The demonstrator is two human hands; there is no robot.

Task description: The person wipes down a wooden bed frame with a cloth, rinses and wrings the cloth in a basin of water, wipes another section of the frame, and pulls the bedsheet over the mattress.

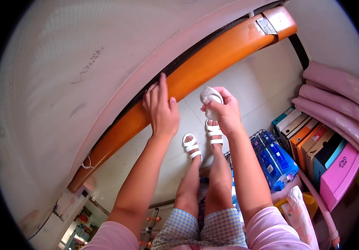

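My left hand rests its fingers along the upper edge of a curved orange wooden rail, beside the dark gap between the rail and a pale mesh-textured panel. Its fingers are stretched out and it holds nothing. In my right hand a crumpled white-grey cloth is pinched between thumb and fingers, held in front of the rail and apart from it. Dark scribbled marks show on the panel. Near the rail's far end, a printed label is stuck on.
Upright folders stand at the right, with a pink file box nearest. Above them lie pink folded rolls. Blue plastic packs are beside the folders. My feet in white sandals stand on the tiled floor.
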